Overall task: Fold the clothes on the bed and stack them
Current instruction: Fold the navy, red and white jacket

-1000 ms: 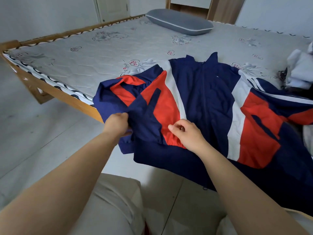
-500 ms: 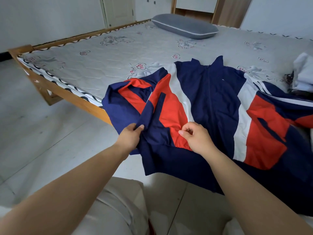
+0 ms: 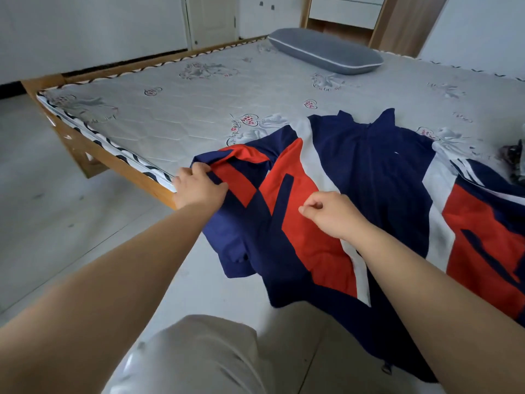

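A: While the jacket (image 3: 369,177) lies spread face up on the bed (image 3: 176,115), its hem hanging over the near edge, which step would you say this is?

B: Squaring up the sleeve (image 3: 244,189), I'd judge. The left hand (image 3: 196,189) has its fingers curled round the bunched sleeve fabric right at the mattress edge. The right hand (image 3: 332,214) pinches thumb to fingers over the red panel, though whether cloth sits in that pinch I can't tell.

A: And next?

B: Probably bringing the sleeve across the chest, which needs the body pinned flat so it doesn't slide off the edge.

A: Any room for that?

B: Plenty. The mattress is bare behind and left of the jacket, up to the pillow (image 3: 326,52). The wooden frame (image 3: 119,166) runs just under the left hand, so anything pulled toward the person drops to the floor (image 3: 56,223). Dark clothes (image 3: 511,157) sit at the far right.
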